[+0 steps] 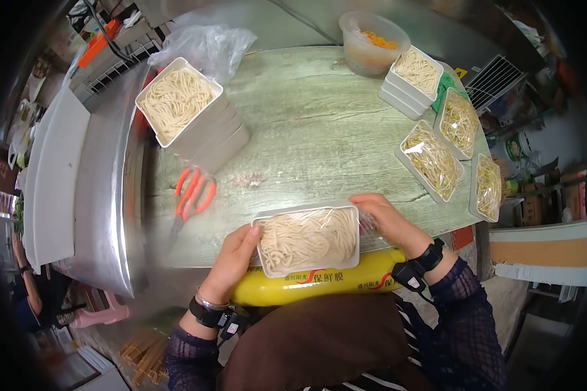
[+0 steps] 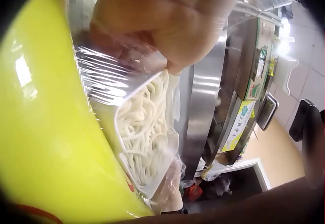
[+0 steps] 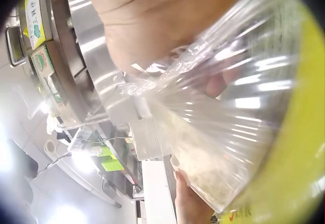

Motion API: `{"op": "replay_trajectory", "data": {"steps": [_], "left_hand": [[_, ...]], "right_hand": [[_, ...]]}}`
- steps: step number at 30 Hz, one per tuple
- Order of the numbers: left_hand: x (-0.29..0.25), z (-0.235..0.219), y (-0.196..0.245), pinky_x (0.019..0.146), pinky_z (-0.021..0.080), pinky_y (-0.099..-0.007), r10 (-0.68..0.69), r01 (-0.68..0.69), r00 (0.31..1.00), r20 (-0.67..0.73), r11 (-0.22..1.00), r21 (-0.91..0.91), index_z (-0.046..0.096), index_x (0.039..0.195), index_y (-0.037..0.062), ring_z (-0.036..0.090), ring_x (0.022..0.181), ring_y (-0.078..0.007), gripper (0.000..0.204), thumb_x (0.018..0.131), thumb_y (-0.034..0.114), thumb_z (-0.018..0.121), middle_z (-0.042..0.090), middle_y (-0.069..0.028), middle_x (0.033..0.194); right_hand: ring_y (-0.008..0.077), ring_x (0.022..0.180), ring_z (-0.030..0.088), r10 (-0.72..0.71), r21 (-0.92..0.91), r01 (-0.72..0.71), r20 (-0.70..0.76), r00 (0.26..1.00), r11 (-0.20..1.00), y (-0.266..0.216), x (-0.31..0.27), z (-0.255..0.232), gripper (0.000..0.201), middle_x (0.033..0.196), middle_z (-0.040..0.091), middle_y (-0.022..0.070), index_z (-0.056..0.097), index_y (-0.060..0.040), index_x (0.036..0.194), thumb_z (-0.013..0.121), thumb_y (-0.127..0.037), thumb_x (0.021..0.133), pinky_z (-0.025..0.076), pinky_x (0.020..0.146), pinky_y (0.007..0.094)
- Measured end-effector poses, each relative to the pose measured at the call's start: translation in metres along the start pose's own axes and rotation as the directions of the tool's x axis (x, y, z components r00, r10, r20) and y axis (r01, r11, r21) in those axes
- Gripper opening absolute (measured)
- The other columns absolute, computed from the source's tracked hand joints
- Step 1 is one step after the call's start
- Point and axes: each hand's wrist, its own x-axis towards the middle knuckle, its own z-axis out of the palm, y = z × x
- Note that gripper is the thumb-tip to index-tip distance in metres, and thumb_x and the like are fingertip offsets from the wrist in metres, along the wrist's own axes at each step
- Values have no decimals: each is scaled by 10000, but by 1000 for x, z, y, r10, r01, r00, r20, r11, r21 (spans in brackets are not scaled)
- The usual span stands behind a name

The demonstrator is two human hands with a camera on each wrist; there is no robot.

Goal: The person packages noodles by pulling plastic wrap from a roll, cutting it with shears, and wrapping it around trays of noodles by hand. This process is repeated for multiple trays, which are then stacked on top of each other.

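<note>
A white plastic tray of noodles (image 1: 310, 240) is held level between both hands, close over the yellow roll of cling film (image 1: 261, 287). My left hand (image 1: 235, 256) grips its left end, thumb on the rim and fingers underneath. At the other end, my right hand (image 1: 392, 223) holds gathered cling film (image 3: 213, 76) against the tray's side. Clear film stretches over the noodles in creases, as the right wrist view shows. In the left wrist view, more film (image 2: 104, 79) runs taut between tray and roll. The right fingertips are partly hidden behind film.
Stacked noodle trays (image 1: 199, 124) stand at the back left, near orange-handled scissors (image 1: 192, 195) and a crumpled plastic bag (image 1: 205, 49). At the right are another noodle stack (image 1: 411, 81), wrapped trays of bean sprouts (image 1: 430, 163) and a plastic tub (image 1: 365, 58). The table's front edge runs beneath the hands.
</note>
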Motion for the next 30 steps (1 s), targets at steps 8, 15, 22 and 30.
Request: {"op": "replay_trajectory", "data": {"steps": [8, 15, 22, 30], "left_hand": [[6, 1, 8, 823, 481, -262, -102, 112, 993, 59, 976, -187, 583, 1202, -46, 593, 951, -106, 485, 1028, 390, 459, 657, -62, 1064], [-46, 1, 13, 943, 477, -312, -92, 161, 979, 181, 894, -417, 491, 1343, -61, 607, 1074, -176, 586, 1030, 429, 428, 614, -127, 1243], [-48, -14, -17, 912, 510, -332, -43, 62, 975, 219, 995, -81, 526, 1288, -29, 607, 1084, -191, 399, 992, 238, 538, 624, -136, 1218], [-51, -11, 18, 844, 520, -306, 99, -118, 991, 94, 969, 218, 597, 1184, -13, 625, 974, -178, 340, 979, 258, 576, 656, -91, 1075]], "right_hand": [[70, 611, 491, -19, -171, 3, -90, 996, 985, -16, -11, 26, 487, 712, 557, -4, 640, -15, 905, 448, -450, 1011, 406, 532, 240], [68, 590, 510, 103, 59, -104, 30, 994, 993, -22, -46, 54, 540, 760, 618, 16, 651, 6, 972, 448, -494, 998, 386, 502, 226], [61, 566, 502, -94, 182, 81, 60, 994, 980, -18, -60, 70, 469, 754, 611, 0, 665, -10, 933, 466, -429, 1007, 378, 484, 218], [82, 767, 575, 1, -56, 7, 147, 989, 998, -59, -83, 80, 566, 849, 651, 46, 668, 44, 973, 478, -489, 991, 470, 668, 254]]}}
